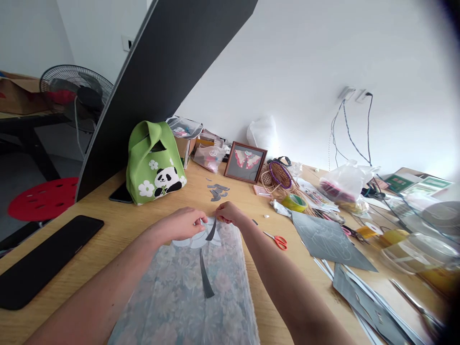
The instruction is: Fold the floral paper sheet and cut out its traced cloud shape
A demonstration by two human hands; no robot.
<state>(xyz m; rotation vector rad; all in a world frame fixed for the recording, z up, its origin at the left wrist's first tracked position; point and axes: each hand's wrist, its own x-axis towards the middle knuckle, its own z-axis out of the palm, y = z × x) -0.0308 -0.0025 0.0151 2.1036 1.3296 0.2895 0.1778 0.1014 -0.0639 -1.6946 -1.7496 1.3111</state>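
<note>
A floral cloth [230,282] under a clear sheet lies in front of me. Near its far end is a scalloped white paper piece [194,241]. My right hand [228,212] pinches the upper end of a dark grey curved strip [212,231], which lies over the white piece. Opposite it, my left hand [189,224] rests by the white piece with fingers curled in; anything between them is hidden. A second dark grey strip [205,275] lies on the cloth, nearer to me. Beyond my hands, several small grey cut pieces [217,191] sit on the table.
A green panda bag [154,165] stands at the back left, by a dark panel [161,62]. A framed piece [245,162] leans at the back. To the right are orange-handled scissors [278,240], a grey sheet [328,239] and grey scraps [373,306]. A black case [50,258] lies left.
</note>
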